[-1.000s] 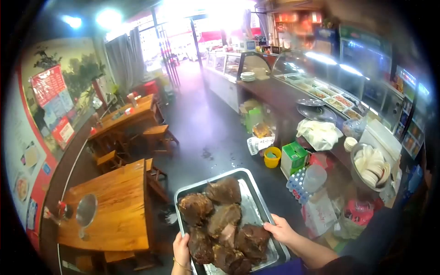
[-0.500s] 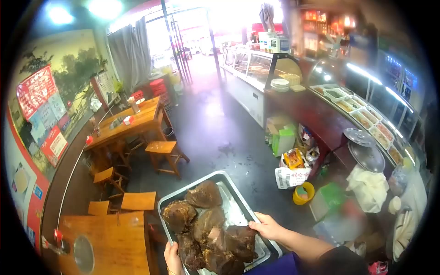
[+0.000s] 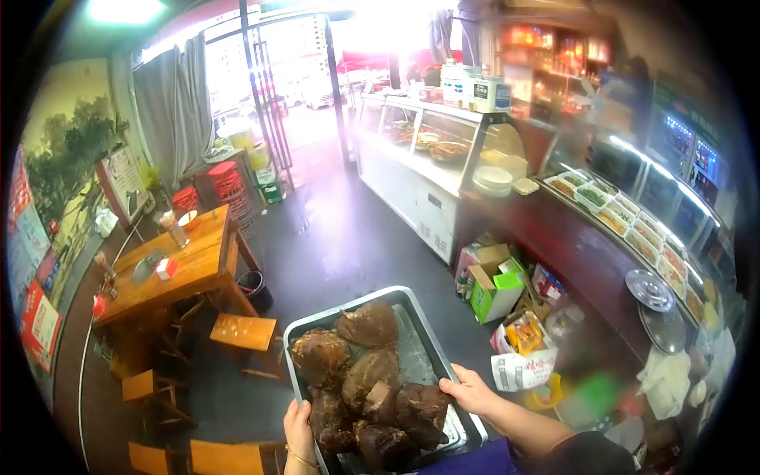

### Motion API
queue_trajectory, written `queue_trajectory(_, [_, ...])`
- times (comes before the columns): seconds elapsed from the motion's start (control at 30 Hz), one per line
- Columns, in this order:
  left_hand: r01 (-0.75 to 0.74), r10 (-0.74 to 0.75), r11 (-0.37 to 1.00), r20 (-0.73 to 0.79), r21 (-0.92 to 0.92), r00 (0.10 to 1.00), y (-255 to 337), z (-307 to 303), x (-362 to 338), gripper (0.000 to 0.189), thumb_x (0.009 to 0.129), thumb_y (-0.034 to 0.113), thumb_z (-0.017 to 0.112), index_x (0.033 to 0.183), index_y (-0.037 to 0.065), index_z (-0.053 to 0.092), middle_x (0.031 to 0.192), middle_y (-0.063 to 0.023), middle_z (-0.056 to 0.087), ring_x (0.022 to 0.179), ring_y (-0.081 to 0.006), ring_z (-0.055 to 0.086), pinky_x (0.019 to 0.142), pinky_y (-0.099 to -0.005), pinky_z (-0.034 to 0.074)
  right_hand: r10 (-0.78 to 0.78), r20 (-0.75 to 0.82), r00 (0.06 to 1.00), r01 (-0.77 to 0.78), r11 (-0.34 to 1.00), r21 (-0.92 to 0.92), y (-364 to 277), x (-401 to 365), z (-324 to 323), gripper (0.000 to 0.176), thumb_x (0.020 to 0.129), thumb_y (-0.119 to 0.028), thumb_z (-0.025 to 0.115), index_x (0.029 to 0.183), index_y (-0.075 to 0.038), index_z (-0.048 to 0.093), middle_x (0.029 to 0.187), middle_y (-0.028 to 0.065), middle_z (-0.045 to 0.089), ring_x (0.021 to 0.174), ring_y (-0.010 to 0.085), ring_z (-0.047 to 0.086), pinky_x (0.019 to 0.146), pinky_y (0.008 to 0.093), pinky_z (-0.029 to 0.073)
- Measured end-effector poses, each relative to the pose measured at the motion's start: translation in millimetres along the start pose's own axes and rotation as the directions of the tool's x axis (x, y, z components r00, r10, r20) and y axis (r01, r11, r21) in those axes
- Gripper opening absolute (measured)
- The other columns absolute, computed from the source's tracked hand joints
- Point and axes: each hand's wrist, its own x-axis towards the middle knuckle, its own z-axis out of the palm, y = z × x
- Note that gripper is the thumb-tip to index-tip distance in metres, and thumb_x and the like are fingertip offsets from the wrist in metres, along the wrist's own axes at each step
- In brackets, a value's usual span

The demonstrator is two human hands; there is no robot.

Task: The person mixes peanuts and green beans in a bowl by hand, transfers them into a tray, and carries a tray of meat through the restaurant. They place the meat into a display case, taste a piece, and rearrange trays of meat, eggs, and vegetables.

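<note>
A rectangular metal tray [image 3: 423, 317] is held low in front of me, holding several large dark brown chunks that look like cooked meat [image 3: 370, 378]. My left hand [image 3: 299, 434] grips the tray's left edge near its lower corner, a thin bracelet on the wrist. On the opposite side, my right hand [image 3: 473, 393] is closed on the right rim with the thumb on top. The chunks fill the left and lower parts of the tray, and bare metal shows at the upper right. Fingers under the tray are hidden.
On the left stand a wooden table [image 3: 202, 252] and stools [image 3: 244, 331], with a bin [image 3: 255, 293] beside them. A glass display case [image 3: 412, 170] is ahead to the right. Boxes [image 3: 497, 293] and bags [image 3: 524, 336] lie by the red counter [image 3: 570, 261]. A doorway is at the back.
The view has moved forward, bringing the display case and far table closer. The near table has left the view. Both hands still hold the loaded tray.
</note>
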Motion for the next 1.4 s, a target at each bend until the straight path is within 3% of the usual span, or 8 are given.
queue_trajectory(0.2, [0.036,-0.013,0.985,-0.138,0.168,0.99,23.7,24.8,188.6,0.026,0.093,0.023,0.052,0.106,0.0,0.055,0.074,0.0055,0.042,0.068,-0.0074,0.036,0.063,-0.0242,0.031,0.036,0.141,0.989,-0.046,0.997,0.068,-33.1,232.3,8.4,0.031,0.092,-0.02,0.054,0.116,0.0,0.054,0.102,0.0012,0.058,0.096,0.0104,0.049,0.087,0.0275,0.04])
queue_trajectory(0.27, [0.097,-0.058,0.992,-0.399,0.08,0.915,47.1,46.4,227.5,0.019,0.093,0.022,0.053,0.098,0.003,0.055,0.072,0.0069,0.04,0.067,-0.006,0.037,0.063,-0.0243,0.032,0.11,0.235,0.966,-0.092,0.992,-0.086,-40.3,307.7,16.3,0.032,0.092,-0.019,0.053,0.118,0.0,0.053,0.104,0.0028,0.059,0.099,0.0107,0.05,0.089,0.0279,0.04])
queue_trajectory(0.37, [-0.007,-0.04,0.993,-0.391,-0.118,0.92,52.9,19.4,263.6,0.026,0.091,0.015,0.055,0.109,-0.003,0.057,0.086,0.0045,0.051,0.079,-0.007,0.044,0.073,-0.0231,0.036,0.003,0.356,0.934,0.019,0.998,-0.058,-49.0,390.7,44.5,0.033,0.091,-0.018,0.054,0.119,0.0,0.052,0.104,0.0034,0.06,0.098,0.011,0.05,0.088,0.0281,0.041])
queue_trajectory(0.57, [-0.069,-0.01,0.989,-0.534,-0.128,0.845,22.6,-21.5,403.4,0.028,0.091,0.015,0.056,0.113,-0.003,0.058,0.101,0.0006,0.058,0.094,-0.0092,0.051,0.084,-0.0224,0.039,0.053,0.488,0.871,-0.057,0.998,-0.006,-39.8,565.0,111.4,0.038,0.088,-0.017,0.055,0.121,0.002,0.051,0.103,0.0068,0.06,0.095,0.0145,0.054,0.085,0.0309,0.045])
queue_trajectory(0.77, [-0.099,-0.01,0.978,-0.52,-0.181,0.854,22.1,-50.6,599.1,0.026,0.093,0.018,0.055,0.109,-0.001,0.06,0.089,0.0043,0.056,0.081,-0.007,0.049,0.075,-0.021,0.04,0.105,0.503,0.858,-0.078,0.994,-0.075,-42.7,765.1,181.2,0.033,0.088,-0.014,0.055,0.117,0.001,0.054,0.099,0.0038,0.059,0.09,0.0119,0.052,0.083,0.0289,0.043])
queue_trajectory(0.97, [-0.127,0.032,0.979,-0.502,-0.157,0.864,35.7,-57.2,601.2,0.029,0.092,0.018,0.056,0.115,-0.001,0.058,0.095,0.0044,0.057,0.086,-0.0065,0.049,0.078,-0.0207,0.04,0.075,0.468,0.88,-0.078,0.997,-0.012,-51.8,760.3,180.1,0.031,0.088,-0.014,0.057,0.114,0.002,0.055,0.098,0.0024,0.058,0.091,0.0122,0.051,0.084,0.0288,0.042])
queue_trajectory(1.1, [-0.183,0.006,0.964,-0.673,-0.192,0.74,60.5,-51.0,721.4,0.028,0.091,0.016,0.058,0.114,0.0,0.06,0.097,0.0049,0.059,0.087,-0.0063,0.051,0.08,-0.0206,0.04,0.18,0.62,0.764,-0.053,0.975,-0.218,-74.1,944.8,232.8,0.033,0.089,-0.014,0.056,0.118,0.0,0.054,0.097,0.0033,0.058,0.091,0.0121,0.051,0.084,0.0289,0.043])
queue_trajectory(1.4, [-0.252,-0.172,0.902,-0.829,-0.349,0.532,151.9,4.0,745.7,0.034,0.094,0.022,0.053,0.115,-0.003,0.056,0.108,-0.0028,0.06,0.097,-0.0112,0.053,0.087,-0.0237,0.04,0.212,0.845,0.491,-0.026,0.973,-0.229,-186.0,1057.8,279.7,0.03,0.09,-0.015,0.055,0.116,0.0,0.055,0.096,0.0041,0.061,0.09,0.0125,0.054,0.083,0.0286,0.044])
